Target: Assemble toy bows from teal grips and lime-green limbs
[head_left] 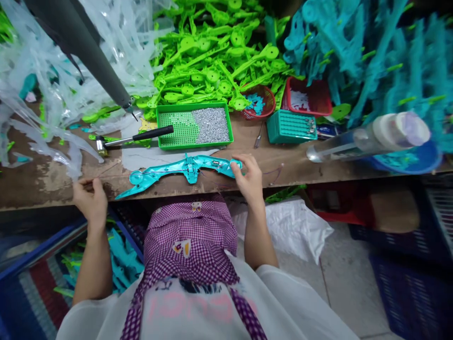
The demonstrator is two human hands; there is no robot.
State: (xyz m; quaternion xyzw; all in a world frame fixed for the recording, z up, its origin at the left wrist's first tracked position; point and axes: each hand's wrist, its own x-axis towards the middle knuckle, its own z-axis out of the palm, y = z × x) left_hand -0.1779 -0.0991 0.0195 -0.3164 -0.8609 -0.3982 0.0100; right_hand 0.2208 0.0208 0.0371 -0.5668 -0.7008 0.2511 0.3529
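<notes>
A turquoise plastic toy bow part (pixel 161 171) lies across the near edge of the bench, its inner side facing up. My right hand (pixel 250 178) grips its right end between thumb and fingers. Off to the left, my left hand (pixel 91 199) is closed in a pinch on a thin dark string (pixel 116 176). That string runs along the bow part, and a loose length of it trails past my right hand. Behind the bow part stands a green tray (pixel 177 130) with many small silver screws (pixel 211 125). A hammer (pixel 136 137) rests with its handle over the tray's left side.
A power screwdriver (pixel 106 71) hangs above the bench's left side. Piles of clear (pixel 116 38), lime-green (pixel 212 52) and turquoise parts (pixel 354 42) fill the back. Small baskets (pixel 292 126), a screwdriver (pixel 258 137) and a clear bottle (pixel 368 138) stand rightward.
</notes>
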